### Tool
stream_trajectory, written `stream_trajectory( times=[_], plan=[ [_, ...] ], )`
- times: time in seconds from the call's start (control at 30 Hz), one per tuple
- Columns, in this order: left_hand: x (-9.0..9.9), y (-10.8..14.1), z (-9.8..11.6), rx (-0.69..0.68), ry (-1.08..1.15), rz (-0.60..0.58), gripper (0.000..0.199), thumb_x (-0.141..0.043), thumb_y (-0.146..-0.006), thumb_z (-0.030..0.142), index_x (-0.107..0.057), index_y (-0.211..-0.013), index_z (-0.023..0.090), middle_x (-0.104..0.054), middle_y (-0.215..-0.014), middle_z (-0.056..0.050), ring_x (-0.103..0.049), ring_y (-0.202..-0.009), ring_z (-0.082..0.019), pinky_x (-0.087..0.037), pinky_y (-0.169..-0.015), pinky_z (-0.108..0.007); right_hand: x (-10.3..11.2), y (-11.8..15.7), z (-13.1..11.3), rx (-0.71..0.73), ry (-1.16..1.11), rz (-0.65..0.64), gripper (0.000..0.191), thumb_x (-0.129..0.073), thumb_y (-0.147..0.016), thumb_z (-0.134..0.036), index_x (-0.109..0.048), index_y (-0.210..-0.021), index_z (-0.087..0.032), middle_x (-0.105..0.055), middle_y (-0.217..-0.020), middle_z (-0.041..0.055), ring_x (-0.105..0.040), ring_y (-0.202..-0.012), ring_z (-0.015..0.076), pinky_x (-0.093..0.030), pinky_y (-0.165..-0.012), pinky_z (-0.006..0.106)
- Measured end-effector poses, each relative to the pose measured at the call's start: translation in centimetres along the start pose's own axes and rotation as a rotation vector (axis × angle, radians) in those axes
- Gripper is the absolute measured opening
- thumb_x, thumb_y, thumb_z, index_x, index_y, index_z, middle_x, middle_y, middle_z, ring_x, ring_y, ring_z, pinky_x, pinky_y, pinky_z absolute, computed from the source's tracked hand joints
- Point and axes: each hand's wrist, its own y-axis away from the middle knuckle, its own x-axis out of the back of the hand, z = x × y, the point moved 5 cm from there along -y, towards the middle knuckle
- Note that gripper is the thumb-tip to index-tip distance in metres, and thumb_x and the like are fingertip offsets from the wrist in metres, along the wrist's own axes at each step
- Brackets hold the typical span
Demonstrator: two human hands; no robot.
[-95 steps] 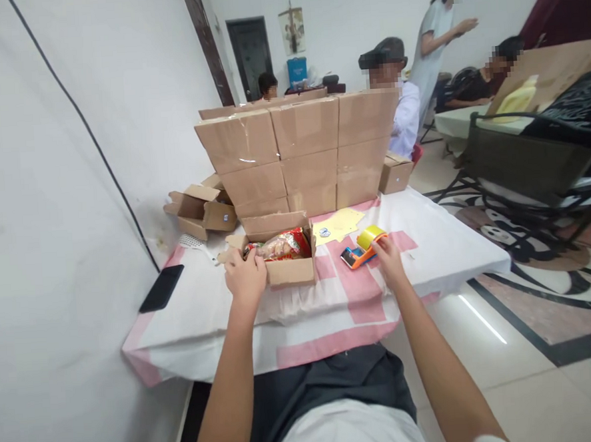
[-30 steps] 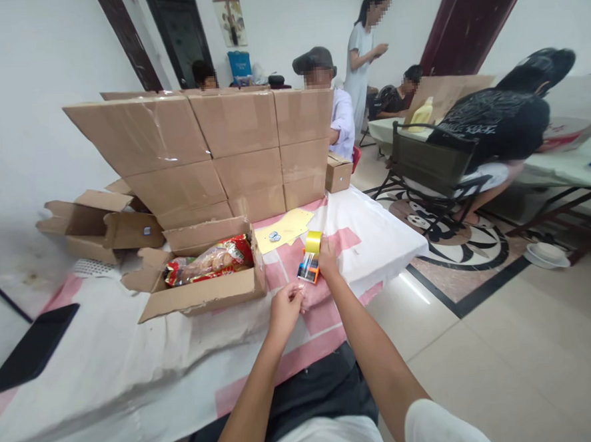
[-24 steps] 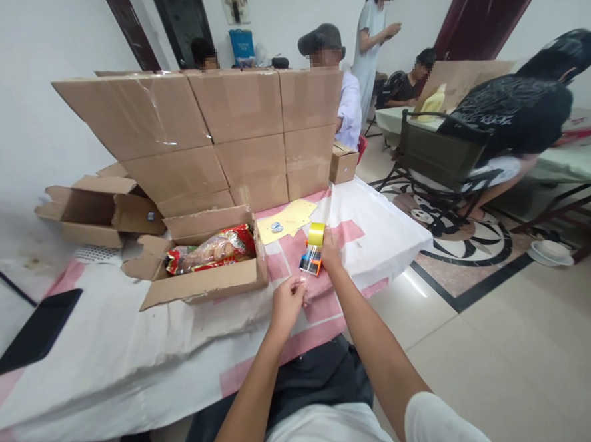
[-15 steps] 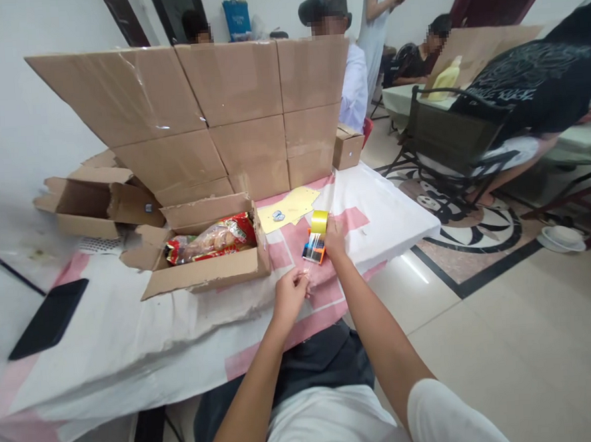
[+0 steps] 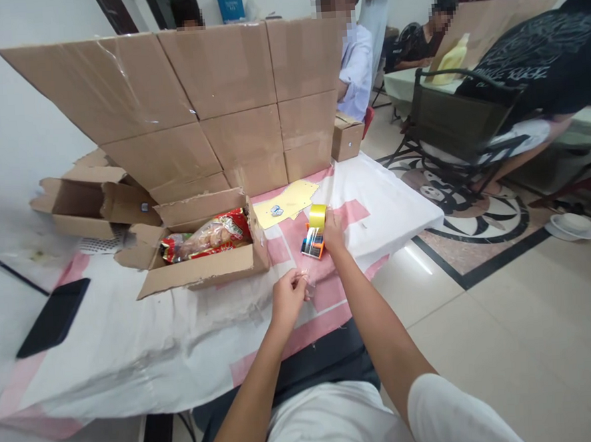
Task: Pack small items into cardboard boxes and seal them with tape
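Observation:
My right hand (image 5: 333, 230) is wrapped round the side of a tape dispenser (image 5: 313, 242) with an orange and black body. A yellow roll of tape (image 5: 318, 215) sits in its upper end. Lower and to the left, my left hand (image 5: 289, 295) is closed in a pinch on a strip of clear tape (image 5: 307, 275), whose extent is hard to see. Left of the dispenser stands an open cardboard box (image 5: 223, 268), its flaps raised. Inside it lie red-and-clear food packets (image 5: 216, 236).
Behind the box rises a tall cardboard partition (image 5: 236, 71). Yellow paper sheets (image 5: 287, 205) lie by its foot. Another open carton (image 5: 81, 204) is at the left, above a black tablet (image 5: 54, 318). A small box (image 5: 346, 139) stands at the far corner. People sit beyond.
The view has shifted slightly downward. Both hands keep nearly the same pose, the right still on the tape dispenser and the left still pinching.

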Motion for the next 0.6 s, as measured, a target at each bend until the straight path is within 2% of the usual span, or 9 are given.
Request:
stream_trajectory(
  times=[0.17, 0.3, 0.43, 0.6],
  plan=[
    [0.0, 0.9, 0.3, -0.006, -0.024, -0.001, 0.019, -0.058, -0.083, 0.037, -0.064, -0.083, 0.019, -0.07, -0.079, -0.003, -0.061, -0.055, -0.013, -0.052, -0.049, -0.023, 0.2, 0.1, -0.1, -0.009, 0.009, 0.032, 0.051, -0.043, -0.094, -0.068, -0.05, -0.07, -0.024, -0.057, -0.066, 0.0029, -0.059, -0.064, 0.0182, -0.047, -0.054, 0.029],
    [0.5, 1.7, -0.1, 0.009, -0.015, -0.002, 0.022, -0.058, -0.084, 0.039, -0.066, -0.086, 0.018, -0.07, -0.081, -0.004, -0.063, -0.06, -0.014, -0.052, -0.049, -0.022, -0.2, -0.1, 0.2, -0.007, -0.057, -0.027, 0.056, -0.043, -0.091, -0.075, -0.05, -0.069, -0.024, -0.056, -0.061, 0.0011, -0.056, -0.056, 0.0162, -0.046, -0.049, 0.028],
    [0.5, 1.7, -0.8, 0.032, 0.011, -0.01, 0.021, -0.06, -0.083, 0.038, -0.066, -0.086, 0.018, -0.07, -0.08, -0.003, -0.06, -0.053, -0.012, -0.049, -0.048, -0.021, -0.6, -0.3, 0.7, -0.012, -0.144, -0.07, 0.059, -0.044, -0.088, -0.077, -0.055, -0.071, -0.022, -0.055, -0.059, -0.0007, -0.054, -0.05, 0.0148, -0.046, -0.047, 0.028],
    [0.3, 1.2, -1.3, 0.06, 0.028, -0.006, 0.024, -0.063, -0.081, 0.038, -0.067, -0.09, 0.016, -0.068, -0.074, -0.001, -0.056, -0.046, -0.01, -0.047, -0.047, -0.022, -0.4, -0.4, 0.4, -0.016, -0.141, -0.033, 0.057, -0.05, -0.086, -0.076, -0.056, -0.07, -0.022, -0.059, -0.062, 0.0003, -0.058, -0.055, 0.0157, -0.049, -0.05, 0.029]
  ],
)
